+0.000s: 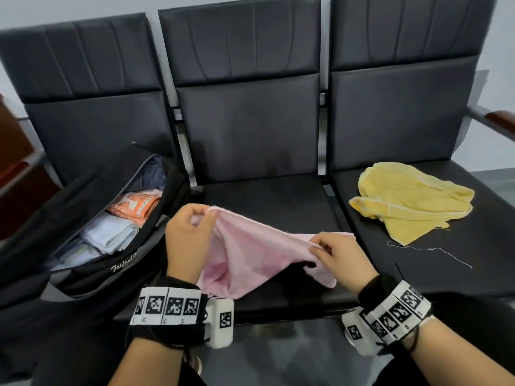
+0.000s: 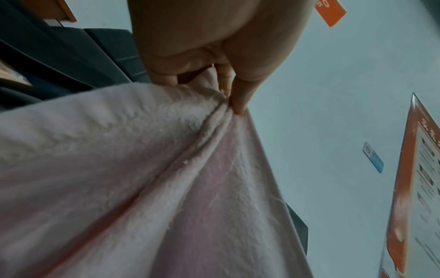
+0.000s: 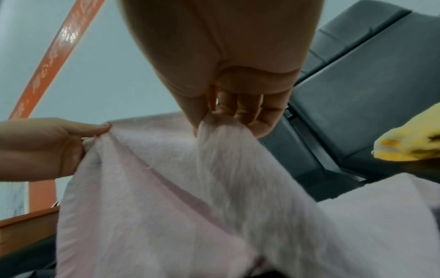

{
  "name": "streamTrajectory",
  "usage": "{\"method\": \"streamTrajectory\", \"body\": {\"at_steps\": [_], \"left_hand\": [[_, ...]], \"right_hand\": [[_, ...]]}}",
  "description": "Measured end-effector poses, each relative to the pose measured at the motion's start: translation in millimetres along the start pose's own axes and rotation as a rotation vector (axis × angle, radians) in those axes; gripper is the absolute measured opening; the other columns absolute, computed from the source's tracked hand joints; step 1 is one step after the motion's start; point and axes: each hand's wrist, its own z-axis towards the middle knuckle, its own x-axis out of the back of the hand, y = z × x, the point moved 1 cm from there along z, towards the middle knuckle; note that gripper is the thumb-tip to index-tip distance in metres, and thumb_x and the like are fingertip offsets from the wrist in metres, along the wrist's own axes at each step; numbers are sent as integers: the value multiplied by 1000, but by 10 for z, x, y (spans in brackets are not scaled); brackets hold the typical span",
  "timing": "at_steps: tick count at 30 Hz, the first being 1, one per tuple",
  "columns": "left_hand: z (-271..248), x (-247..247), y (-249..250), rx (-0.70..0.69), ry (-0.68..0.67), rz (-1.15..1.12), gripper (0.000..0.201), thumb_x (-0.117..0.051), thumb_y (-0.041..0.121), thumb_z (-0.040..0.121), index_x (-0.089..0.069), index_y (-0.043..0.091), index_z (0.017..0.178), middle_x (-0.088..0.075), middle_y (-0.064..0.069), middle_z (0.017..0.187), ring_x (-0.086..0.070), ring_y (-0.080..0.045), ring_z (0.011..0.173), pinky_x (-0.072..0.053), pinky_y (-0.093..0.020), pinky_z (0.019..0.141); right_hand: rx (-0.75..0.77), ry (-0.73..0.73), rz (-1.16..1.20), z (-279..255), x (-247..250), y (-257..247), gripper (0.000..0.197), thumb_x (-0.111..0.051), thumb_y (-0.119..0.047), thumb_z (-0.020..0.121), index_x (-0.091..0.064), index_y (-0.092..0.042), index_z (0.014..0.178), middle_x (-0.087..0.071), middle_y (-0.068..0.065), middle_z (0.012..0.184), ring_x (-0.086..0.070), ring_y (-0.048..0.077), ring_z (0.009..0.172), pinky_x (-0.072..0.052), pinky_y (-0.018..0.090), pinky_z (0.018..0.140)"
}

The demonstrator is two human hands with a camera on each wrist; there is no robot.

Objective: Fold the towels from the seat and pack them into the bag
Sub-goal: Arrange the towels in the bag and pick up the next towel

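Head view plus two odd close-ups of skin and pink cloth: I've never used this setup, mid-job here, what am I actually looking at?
No machine here: these are a person's two bare hands, with cameras strapped on. The wide picture comes from a camera on the head, looking down at a row of black seats. The two close-ups come from cameras on the wrists, looking along each hand at its fingers.

The left hand and the right hand each pinch the top edge of a pink towel, which hangs slack between them over the middle seat. The wrist views show the same pinches close up.

On the left seat lies an open black bag with folded towels already inside. A crumpled yellow towel waits on the right seat.
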Motion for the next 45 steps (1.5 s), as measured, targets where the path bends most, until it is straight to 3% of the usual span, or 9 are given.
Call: {"method": "streamTrajectory", "body": {"at_steps": [6, 13, 19, 22, 25, 30, 36, 40, 45], "left_hand": [[223, 210, -100, 16, 181, 11, 21, -71, 23, 91, -62, 30, 73, -64, 14, 71, -56, 5, 66, -48, -27, 73], [507, 137, 430, -83, 277, -74, 16, -67, 26, 88, -62, 31, 74, -63, 17, 74, -55, 11, 65, -49, -23, 74], [410, -396, 1054, -268, 28, -146, 8, -68, 27, 88, -67, 25, 80, -63, 22, 66, -55, 7, 62, -45, -10, 66], [332, -591, 885, -202, -163, -79, 10, -65, 13, 89, -70, 22, 89, -69, 17, 88, -61, 7, 83, -45, -9, 78], [245, -665, 541, -73, -275, 42, 28, -53, 3, 91, -70, 23, 100, -69, 14, 102, -61, -1, 99, -41, -2, 82], [65, -600, 188, -9, -336, 96, 33, -50, 0, 91, -71, 24, 95, -69, 18, 99, -60, 11, 95, -38, 2, 74], [-96, -445, 156, -16, -314, 21, 29, -58, 0, 88, -69, 24, 100, -71, 11, 93, -63, 5, 81, -44, -7, 70], [-219, -398, 261, -41, -377, -54, 25, -66, 1, 86, -69, 23, 98, -71, 9, 83, -63, 2, 72, -47, -9, 65], [-303, -352, 392, -61, -447, -118, 18, -70, 2, 88, -71, 18, 98, -74, 5, 83, -68, -3, 73, -50, -13, 65]], "right_hand": [[-25, 144, 87, 59, 243, 10, 17, -65, -9, 89, -74, -23, 87, -72, -16, 82, -64, -4, 83, -43, 8, 71], [52, 250, 509, 155, 546, -429, 22, -64, -11, 91, -79, -27, 96, -76, -14, 97, -69, 1, 96, -51, 16, 80], [99, 246, 916, 239, 675, -704, 29, -59, -15, 93, -65, -30, 117, -64, -2, 63, -46, 8, 47, -38, 20, 45], [57, 231, 951, 213, 630, -611, 22, -56, -11, 95, -68, -25, 106, -60, 18, 75, -50, 24, 60, -42, 30, 55], [-76, 171, 936, 126, 475, -502, 34, -46, 3, 94, -73, -17, 87, -71, 11, 91, -65, 21, 78, -53, 31, 63], [-256, -132, 1127, 27, 295, -358, 35, -46, -1, 83, -74, -7, 102, -70, 26, 103, -71, 37, 89, -59, 43, 72], [-32, -94, 631, 24, 219, -487, 32, -54, 5, 88, -74, -17, 97, -76, 5, 84, -69, 11, 70, -53, 23, 59], [78, -5, 502, 61, 177, -644, 23, -61, 2, 86, -74, -17, 81, -69, 3, 67, -63, 13, 58, -46, 20, 53], [245, 46, 245, 145, 127, -900, 9, -71, -21, 88, -74, -20, 80, -57, -7, 91, -58, 8, 85, -45, 16, 76]]}}
